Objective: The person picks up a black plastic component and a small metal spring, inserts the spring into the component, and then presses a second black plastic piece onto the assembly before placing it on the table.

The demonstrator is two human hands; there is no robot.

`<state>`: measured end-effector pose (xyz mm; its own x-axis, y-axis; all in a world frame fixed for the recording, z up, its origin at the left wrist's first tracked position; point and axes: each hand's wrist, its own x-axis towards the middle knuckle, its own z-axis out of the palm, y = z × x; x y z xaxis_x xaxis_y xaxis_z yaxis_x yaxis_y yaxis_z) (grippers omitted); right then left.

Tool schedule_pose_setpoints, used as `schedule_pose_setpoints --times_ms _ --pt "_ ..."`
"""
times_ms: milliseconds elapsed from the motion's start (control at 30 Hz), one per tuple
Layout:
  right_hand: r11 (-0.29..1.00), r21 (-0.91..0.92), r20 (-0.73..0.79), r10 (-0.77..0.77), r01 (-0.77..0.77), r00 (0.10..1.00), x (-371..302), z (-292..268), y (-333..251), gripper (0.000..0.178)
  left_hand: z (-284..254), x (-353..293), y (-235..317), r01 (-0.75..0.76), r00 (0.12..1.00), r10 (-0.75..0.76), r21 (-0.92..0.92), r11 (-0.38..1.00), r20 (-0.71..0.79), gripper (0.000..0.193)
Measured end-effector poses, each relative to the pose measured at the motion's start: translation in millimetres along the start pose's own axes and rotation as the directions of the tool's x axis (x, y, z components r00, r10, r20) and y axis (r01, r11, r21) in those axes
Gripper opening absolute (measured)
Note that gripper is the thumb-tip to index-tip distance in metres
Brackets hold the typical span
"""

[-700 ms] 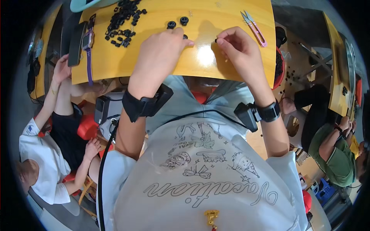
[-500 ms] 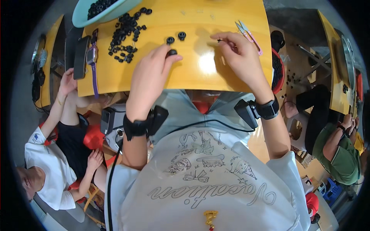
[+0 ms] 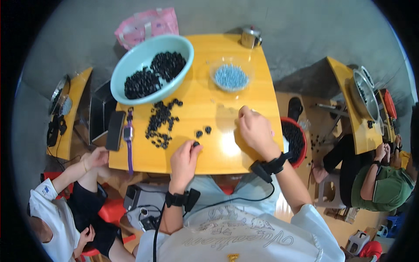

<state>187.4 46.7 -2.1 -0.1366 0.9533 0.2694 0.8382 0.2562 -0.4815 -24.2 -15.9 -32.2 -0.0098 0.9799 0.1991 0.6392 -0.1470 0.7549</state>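
Note:
My left hand rests at the near edge of the yellow table, its fingertips pinched on a small black round part. Two more loose black parts lie just beyond it. A scattered pile of the same black parts sits further left. My right hand lies knuckles-up on the table to the right with its fingers curled under. Whatever is inside it is hidden. Both wrists wear black bands with devices.
A teal bowl of black parts and a clear bowl of small bluish pieces stand at the back, near a metal cup. A phone and purple watch lie left. A red tub sits right. Other people sit nearby.
The view has swung up, so the far half of the table and its bowls now show. My left hand has closed on a black part; my right hand now covers the spot by the small tool.

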Motion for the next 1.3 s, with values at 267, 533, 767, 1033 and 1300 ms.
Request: schedule_pose_setpoints --times_ms 267,533,767,1033,1300 --pt "0.995 0.097 -0.052 -0.025 0.03 0.998 20 26 18 0.014 -5 -6 4 -0.004 1.0 0.005 -0.082 0.997 0.007 0.018" --pt "0.993 0.065 0.083 0.093 -0.099 0.992 22 17 7 0.018 -2 0 2 -0.049 0.999 0.047 -0.079 0.996 -0.018 0.018" --pt "0.998 0.02 0.093 -0.059 0.058 0.994 27 39 21 0.021 -9 -9 6 -0.076 0.997 0.079 -0.387 0.919 -0.01 0.017" --pt "0.672 0.73 0.384 -0.253 -0.124 0.888 -34 -70 -81 0.019 -57 -22 63 -0.177 0.972 0.223 -0.402 0.898 0.069 0.018" --pt "0.705 0.706 0.278 -0.371 0.073 0.886 -58 -85 -101 0.014 -54 -38 73 -0.178 0.954 0.291 -0.637 0.75 0.076 0.02"
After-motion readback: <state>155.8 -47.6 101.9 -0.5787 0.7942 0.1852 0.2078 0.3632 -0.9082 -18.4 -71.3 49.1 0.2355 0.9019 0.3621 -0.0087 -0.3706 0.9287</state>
